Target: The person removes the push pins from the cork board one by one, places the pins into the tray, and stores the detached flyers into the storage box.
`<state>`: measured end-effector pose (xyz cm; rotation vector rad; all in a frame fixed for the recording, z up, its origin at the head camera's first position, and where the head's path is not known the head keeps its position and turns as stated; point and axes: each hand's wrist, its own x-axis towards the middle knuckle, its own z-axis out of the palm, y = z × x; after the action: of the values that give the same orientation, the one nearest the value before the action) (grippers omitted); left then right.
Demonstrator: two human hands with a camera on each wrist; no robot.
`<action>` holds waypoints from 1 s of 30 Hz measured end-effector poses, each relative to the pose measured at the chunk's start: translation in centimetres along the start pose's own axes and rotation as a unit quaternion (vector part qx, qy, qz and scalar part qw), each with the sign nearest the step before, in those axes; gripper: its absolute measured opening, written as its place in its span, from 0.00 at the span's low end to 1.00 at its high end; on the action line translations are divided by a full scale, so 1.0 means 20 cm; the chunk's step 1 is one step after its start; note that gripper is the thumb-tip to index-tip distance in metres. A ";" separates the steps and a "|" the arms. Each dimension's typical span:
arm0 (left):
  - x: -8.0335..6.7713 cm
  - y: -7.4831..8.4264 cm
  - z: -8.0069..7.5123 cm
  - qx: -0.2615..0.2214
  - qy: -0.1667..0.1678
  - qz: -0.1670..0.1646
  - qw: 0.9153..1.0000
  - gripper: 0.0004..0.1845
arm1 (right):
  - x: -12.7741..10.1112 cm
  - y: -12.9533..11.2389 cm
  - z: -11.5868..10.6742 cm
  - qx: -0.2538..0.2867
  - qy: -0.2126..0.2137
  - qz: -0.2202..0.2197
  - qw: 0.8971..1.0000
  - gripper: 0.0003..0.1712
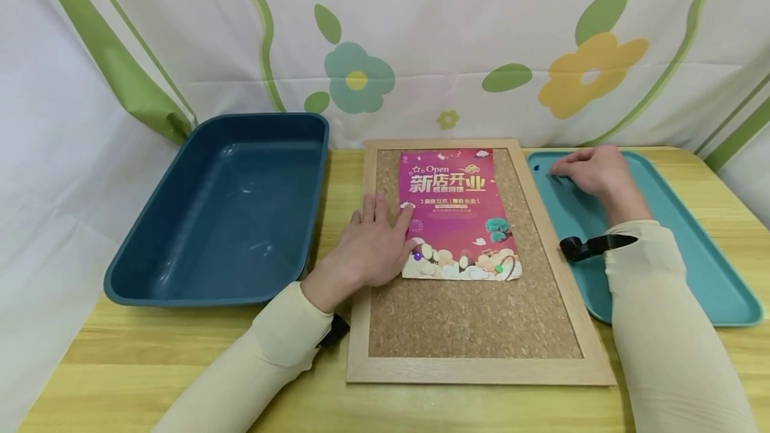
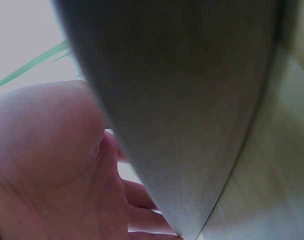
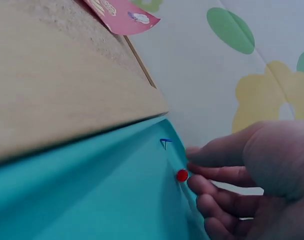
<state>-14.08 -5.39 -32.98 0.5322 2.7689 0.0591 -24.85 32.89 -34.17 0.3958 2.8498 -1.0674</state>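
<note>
Grip: my left hand point(image 1: 369, 246) flat, pressing flyer point(image 1: 457, 209) on corkboard point(image 1: 475, 313); right hand point(image 1: 592, 169), fingers curled beside red pushpin point(image 3: 182, 175) right of corkboard, nothing pinched yet. Pin tiny, sharp, I'd take head.

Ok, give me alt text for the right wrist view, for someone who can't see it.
The right hand reaches with curled fingers for a red pushpin lying on a teal tray, with a blue pushpin just beyond it. Behind the tray are the cork board's wooden frame, a corner of a pink poster and a floral backdrop.

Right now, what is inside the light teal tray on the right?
A blue pin and a red pin lie in the teal tray, by the right hand. Whatever sits under that hand is covered.
</note>
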 end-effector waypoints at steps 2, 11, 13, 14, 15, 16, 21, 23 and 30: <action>0.00 0.00 0.00 -0.002 0.001 0.001 1.000 0.37 | -0.01 -0.01 0.00 0.003 0.001 -0.009 1.000 0.24; 0.00 0.00 0.00 -0.004 -0.004 -0.001 1.000 0.37 | -0.04 -0.12 0.04 -0.021 -0.048 -0.086 0.995 0.32; 0.00 0.00 0.00 -0.004 -0.004 -0.002 1.000 0.37 | -0.04 -0.15 0.05 -0.031 -0.062 -0.099 0.993 0.32; 0.00 0.00 0.00 -0.005 -0.004 -0.002 1.000 0.37 | -0.05 -0.16 0.05 -0.038 -0.069 -0.103 0.992 0.32; 0.00 0.00 0.00 -0.004 -0.003 -0.002 1.000 0.37 | -0.05 -0.17 0.06 -0.044 -0.075 -0.108 0.990 0.32; 0.00 0.00 0.00 -0.004 -0.003 -0.002 1.000 0.37 | -0.05 -0.17 0.06 -0.049 -0.080 -0.114 0.989 0.32; 0.01 0.00 0.00 -0.003 -0.003 -0.004 1.000 0.37 | -0.05 -0.21 0.08 -0.059 -0.094 -0.136 0.985 0.29; 0.01 0.00 0.00 -0.004 -0.005 -0.004 1.000 0.37 | -0.05 -0.22 0.09 -0.059 -0.094 -0.142 0.984 0.28; 0.01 0.00 0.00 -0.006 -0.007 -0.004 1.000 0.37 | -0.07 -0.26 0.11 -0.063 -0.103 -0.160 0.980 0.26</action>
<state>-14.27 -5.36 -33.09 0.5168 2.7558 0.0699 -24.90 27.48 -32.33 -0.1801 2.8285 -0.8977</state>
